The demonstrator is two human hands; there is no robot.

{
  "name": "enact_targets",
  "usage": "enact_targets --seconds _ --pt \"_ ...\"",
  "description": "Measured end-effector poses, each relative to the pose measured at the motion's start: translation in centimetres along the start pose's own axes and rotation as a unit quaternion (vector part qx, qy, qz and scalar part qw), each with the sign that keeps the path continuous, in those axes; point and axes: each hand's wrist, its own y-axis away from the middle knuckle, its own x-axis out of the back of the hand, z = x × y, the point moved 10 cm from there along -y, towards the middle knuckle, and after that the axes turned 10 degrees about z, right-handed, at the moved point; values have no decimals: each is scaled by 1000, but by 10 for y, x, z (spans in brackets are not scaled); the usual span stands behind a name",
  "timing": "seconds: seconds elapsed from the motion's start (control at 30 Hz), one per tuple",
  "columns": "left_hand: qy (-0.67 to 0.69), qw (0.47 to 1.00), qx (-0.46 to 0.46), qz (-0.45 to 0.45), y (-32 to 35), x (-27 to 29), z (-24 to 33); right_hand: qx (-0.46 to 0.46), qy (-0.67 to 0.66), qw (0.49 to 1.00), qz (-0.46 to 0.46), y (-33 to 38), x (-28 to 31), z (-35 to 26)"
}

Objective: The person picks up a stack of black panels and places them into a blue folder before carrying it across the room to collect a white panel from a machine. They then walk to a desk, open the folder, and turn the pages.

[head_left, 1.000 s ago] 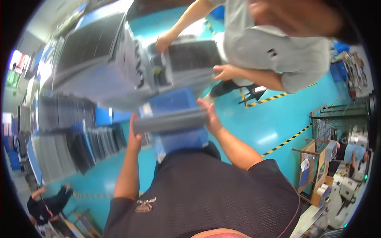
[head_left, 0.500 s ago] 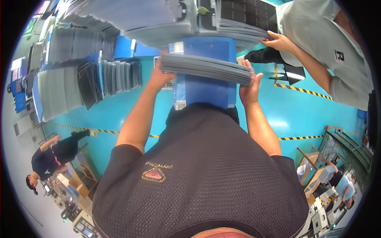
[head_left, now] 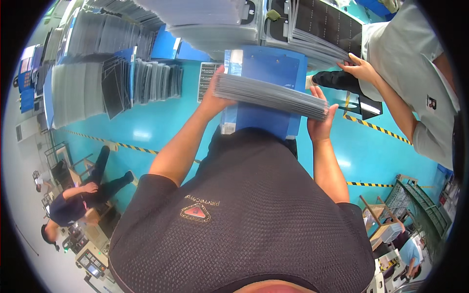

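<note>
A thick stack of thin grey sheets is held level between my two hands, above a blue panel in front of my body. My left hand grips the stack's left end, and my right hand closes on its right end, fingers up along the edge. The layered edges of the sheets face me. Under the stack, the blue panel has a clear-wrapped strip down its left side. At the upper right, a co-worker's hand touches the edge of a stack of dark sheets.
Racks of upright translucent sheets stand to the left, with blue dividers. Piled panels lie ahead. The co-worker in grey stands close at the right. Striped tape marks the turquoise floor. Another person is at the far left.
The view has shifted, so the stack and both hands appear farther right and slightly lower. Both hands still hold the stack. The person at far left has changed posture.
</note>
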Motion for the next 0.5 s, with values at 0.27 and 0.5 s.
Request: enact_targets --seconds 0.27,0.5 --pt "74 992 -97 32 20 8 66 -162 -582 791 -96 -5 2 13" --pt "116 989 -11 89 9 8 58 65 3 998 17 2 0 -19"
